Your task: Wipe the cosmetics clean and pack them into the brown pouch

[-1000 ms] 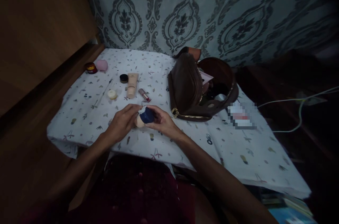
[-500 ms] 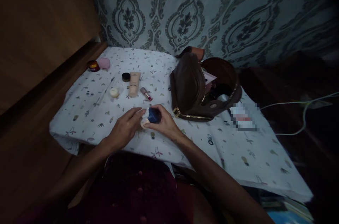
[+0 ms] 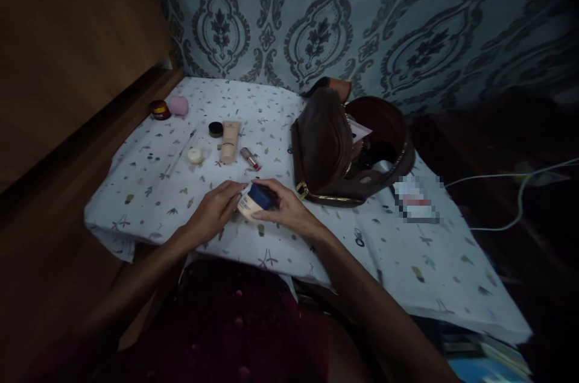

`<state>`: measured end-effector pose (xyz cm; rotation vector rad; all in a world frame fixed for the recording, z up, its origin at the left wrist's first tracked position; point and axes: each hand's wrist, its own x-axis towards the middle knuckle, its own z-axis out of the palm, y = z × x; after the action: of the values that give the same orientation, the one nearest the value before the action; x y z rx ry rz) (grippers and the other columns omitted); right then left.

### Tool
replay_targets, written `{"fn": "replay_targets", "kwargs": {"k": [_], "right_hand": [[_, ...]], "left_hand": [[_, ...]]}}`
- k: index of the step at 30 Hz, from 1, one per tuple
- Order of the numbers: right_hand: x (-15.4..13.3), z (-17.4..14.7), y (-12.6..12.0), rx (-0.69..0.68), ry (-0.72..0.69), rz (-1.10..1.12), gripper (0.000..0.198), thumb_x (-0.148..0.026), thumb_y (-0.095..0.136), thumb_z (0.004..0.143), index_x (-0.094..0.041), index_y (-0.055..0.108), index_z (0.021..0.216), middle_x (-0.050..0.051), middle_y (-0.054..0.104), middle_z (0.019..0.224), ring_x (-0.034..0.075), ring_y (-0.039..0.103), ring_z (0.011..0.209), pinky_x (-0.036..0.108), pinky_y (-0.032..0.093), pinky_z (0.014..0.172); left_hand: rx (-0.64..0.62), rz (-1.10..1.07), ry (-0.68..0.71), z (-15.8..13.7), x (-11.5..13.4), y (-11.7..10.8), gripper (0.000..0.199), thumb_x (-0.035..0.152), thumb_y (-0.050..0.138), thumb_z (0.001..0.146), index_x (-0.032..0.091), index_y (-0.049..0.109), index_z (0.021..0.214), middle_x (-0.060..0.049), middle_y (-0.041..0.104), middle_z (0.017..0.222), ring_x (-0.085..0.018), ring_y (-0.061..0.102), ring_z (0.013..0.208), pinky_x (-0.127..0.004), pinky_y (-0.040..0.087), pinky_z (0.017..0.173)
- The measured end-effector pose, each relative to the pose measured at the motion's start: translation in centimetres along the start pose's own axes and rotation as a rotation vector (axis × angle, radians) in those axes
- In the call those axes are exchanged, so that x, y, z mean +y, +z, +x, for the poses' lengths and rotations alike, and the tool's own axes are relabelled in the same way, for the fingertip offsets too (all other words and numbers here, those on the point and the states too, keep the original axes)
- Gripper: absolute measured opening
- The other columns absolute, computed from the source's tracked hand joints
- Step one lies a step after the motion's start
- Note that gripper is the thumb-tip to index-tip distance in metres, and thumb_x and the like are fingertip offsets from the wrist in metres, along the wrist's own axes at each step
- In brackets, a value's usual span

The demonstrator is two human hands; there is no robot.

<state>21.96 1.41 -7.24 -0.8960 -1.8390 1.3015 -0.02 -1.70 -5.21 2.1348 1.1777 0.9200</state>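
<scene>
My right hand is closed around a small tub with a dark blue lid and a cream-coloured body, tilted just above the table. The fingers of my left hand are pressed together at the tub's left side, on a small white piece that looks like cloth or tissue. Its full shape is hidden by the fingers. Beyond my hands lie a lip gloss tube and a beige squeeze tube. A cream-lidded little jar and a black-lidded jar stand to their left.
An open brown leather bag with things inside stands to the right. A blurred packet and a white cable are beside it. At the far left are an amber jar and a pink item, near a wooden cabinet.
The tub has turned, so more of its cream-coloured printed side shows. My left fingers have drawn slightly back to the left, with less of the white piece covering the tub.
</scene>
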Motion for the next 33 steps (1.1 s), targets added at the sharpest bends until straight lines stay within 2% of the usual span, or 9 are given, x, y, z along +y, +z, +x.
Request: {"fn": "replay_targets", "kwargs": {"k": [4,8,12,17,19,23,25,29,33], "right_hand": [[0.1,0.1,-0.1,0.071,0.048,-0.106,0.064,-0.053,0.082,0.071,-0.024,0.063,0.124,0.008,0.064,0.117,0.026,0.061,0.112,0.044,0.048,0.102],[-0.1,0.1,-0.2,0.065,0.046,-0.140,0.062,-0.052,0.083,0.070,-0.023,0.063,0.121,0.007,0.065,0.115,0.025,0.062,0.109,0.043,0.049,0.099],[0.0,0.1,0.0,0.075,-0.059,-0.154,0.065,-0.048,0.086,0.066,-0.024,0.060,0.121,0.006,0.062,0.113,0.025,0.061,0.108,0.042,0.050,0.098],[0.1,0.0,0.8,0.129,-0.234,-0.218,0.054,-0.038,0.080,0.078,-0.027,0.056,0.125,0.008,0.056,0.121,0.025,0.057,0.117,0.043,0.049,0.100],[0.2,0.0,0.8,0.125,-0.268,-0.255,0.056,-0.036,0.079,0.079,-0.027,0.053,0.128,0.008,0.057,0.123,0.026,0.057,0.118,0.044,0.048,0.102],[0.2,0.0,0.5,0.107,-0.206,-0.342,0.073,-0.039,0.081,0.077,-0.029,0.046,0.140,0.010,0.057,0.132,0.029,0.056,0.123,0.048,0.047,0.105],[0.2,-0.1,0.2,0.103,-0.141,-0.398,0.077,-0.043,0.082,0.075,-0.030,0.047,0.142,0.011,0.059,0.128,0.030,0.058,0.118,0.049,0.048,0.102],[0.0,-0.3,0.0,0.111,-0.035,-0.437,0.075,-0.052,0.080,0.074,-0.027,0.052,0.139,0.010,0.063,0.118,0.030,0.063,0.107,0.048,0.052,0.095],[-0.3,-0.3,0.1,0.134,-0.037,-0.374,0.061,-0.053,0.073,0.081,-0.026,0.057,0.134,0.010,0.066,0.117,0.029,0.063,0.109,0.048,0.050,0.098]], "left_hand": [[0.014,0.020,0.032,-0.2,0.3,0.4,0.034,0.024,0.042,0.102,0.023,0.059,0.131,-0.007,0.066,0.113,-0.020,0.064,0.103,-0.036,0.054,0.091],[-0.005,0.011,0.046,-0.2,0.4,0.6,0.035,0.023,0.042,0.102,0.022,0.058,0.132,-0.008,0.065,0.114,-0.019,0.064,0.104,-0.036,0.054,0.091],[0.004,-0.006,0.059,0.2,0.4,0.3,0.035,0.023,0.042,0.102,0.023,0.059,0.133,-0.008,0.065,0.114,-0.019,0.064,0.105,-0.035,0.053,0.092],[0.029,0.035,0.036,0.8,0.4,-0.2,0.033,0.023,0.043,0.101,0.021,0.061,0.129,-0.008,0.066,0.114,-0.020,0.064,0.105,-0.036,0.053,0.092],[0.034,0.045,0.032,0.9,0.3,-0.2,0.033,0.023,0.043,0.101,0.021,0.061,0.129,-0.008,0.065,0.115,-0.020,0.064,0.106,-0.037,0.053,0.092],[0.046,0.087,0.034,0.7,0.3,0.0,0.034,0.024,0.041,0.102,0.022,0.058,0.130,-0.009,0.064,0.118,-0.020,0.064,0.106,-0.037,0.054,0.092],[0.041,0.117,0.043,0.6,0.3,0.0,0.034,0.024,0.040,0.102,0.021,0.057,0.131,-0.009,0.063,0.118,-0.019,0.064,0.105,-0.036,0.054,0.092],[0.052,0.182,0.071,0.2,0.4,0.3,0.033,0.024,0.040,0.102,0.021,0.056,0.131,-0.010,0.063,0.121,-0.020,0.064,0.106,-0.037,0.055,0.091],[0.053,0.228,0.116,0.1,0.5,0.6,0.033,0.023,0.042,0.101,0.019,0.056,0.131,-0.012,0.062,0.122,-0.022,0.063,0.111,-0.039,0.055,0.092]]}}
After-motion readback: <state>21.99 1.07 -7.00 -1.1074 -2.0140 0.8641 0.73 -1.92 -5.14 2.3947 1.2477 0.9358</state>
